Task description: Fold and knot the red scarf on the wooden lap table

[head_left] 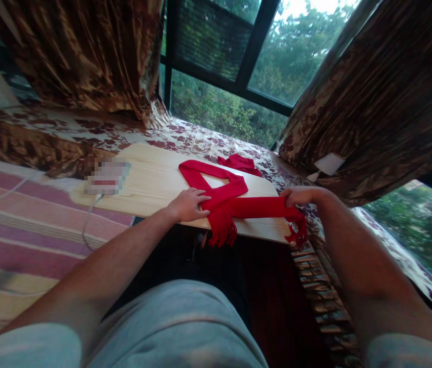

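Upper centre: dark-framed window (239,82), trees outside, daylight thru glass. Shiny brown curtains (85,56) upper L, more drapes (377,92) upper R. Floral-print cloth (185,133) on ledge below window, w/ ruffled edge lower R. Striped pink, purple & cream bedding (20,225) at L. Dark reddish floor (277,301), bottom centre-R. Rm dim otherwise.

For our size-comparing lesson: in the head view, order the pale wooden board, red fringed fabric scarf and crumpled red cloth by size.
Largest to smallest, as they look:
Pale wooden board
Red fringed fabric scarf
Crumpled red cloth
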`<act>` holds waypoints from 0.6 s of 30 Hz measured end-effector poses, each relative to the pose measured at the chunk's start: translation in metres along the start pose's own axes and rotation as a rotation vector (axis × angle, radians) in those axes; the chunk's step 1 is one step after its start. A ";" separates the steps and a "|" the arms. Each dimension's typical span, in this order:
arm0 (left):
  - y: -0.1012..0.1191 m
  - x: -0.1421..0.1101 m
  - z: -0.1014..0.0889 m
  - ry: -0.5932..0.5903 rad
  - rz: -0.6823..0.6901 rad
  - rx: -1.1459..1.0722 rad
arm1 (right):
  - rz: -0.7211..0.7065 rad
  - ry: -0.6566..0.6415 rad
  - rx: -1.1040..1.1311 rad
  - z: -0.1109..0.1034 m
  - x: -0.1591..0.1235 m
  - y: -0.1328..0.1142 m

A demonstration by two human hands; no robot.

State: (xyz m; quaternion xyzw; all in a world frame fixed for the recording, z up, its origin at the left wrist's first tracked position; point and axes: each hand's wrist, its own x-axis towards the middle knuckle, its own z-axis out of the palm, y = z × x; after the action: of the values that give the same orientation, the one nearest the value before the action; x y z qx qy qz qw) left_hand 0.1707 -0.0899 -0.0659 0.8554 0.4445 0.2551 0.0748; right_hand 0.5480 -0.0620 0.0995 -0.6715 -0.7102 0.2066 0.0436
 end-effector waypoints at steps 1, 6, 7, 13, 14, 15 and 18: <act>0.000 0.000 0.000 0.001 -0.004 -0.011 | -0.013 -0.001 0.037 0.002 0.002 -0.010; 0.001 0.000 -0.001 -0.001 -0.018 -0.033 | -0.077 -0.016 0.256 0.011 0.010 -0.062; 0.001 0.000 -0.002 -0.001 -0.014 -0.033 | -0.107 -0.042 0.318 0.012 0.011 -0.071; 0.001 0.000 -0.003 -0.006 0.008 0.020 | -0.309 -0.229 0.782 0.054 0.038 -0.121; 0.001 0.000 -0.002 -0.002 0.007 0.021 | -0.294 -0.237 0.829 0.066 0.044 -0.129; 0.000 0.000 -0.002 0.003 0.008 0.015 | -0.284 -0.247 0.885 0.078 0.049 -0.137; 0.000 -0.001 -0.004 0.010 0.033 -0.024 | -0.259 -0.250 1.027 0.106 0.060 -0.152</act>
State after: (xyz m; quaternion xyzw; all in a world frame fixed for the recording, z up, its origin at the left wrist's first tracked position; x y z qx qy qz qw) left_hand 0.1688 -0.0909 -0.0628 0.8605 0.4274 0.2659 0.0785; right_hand 0.3639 -0.0309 0.0433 -0.4414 -0.5947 0.5981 0.3062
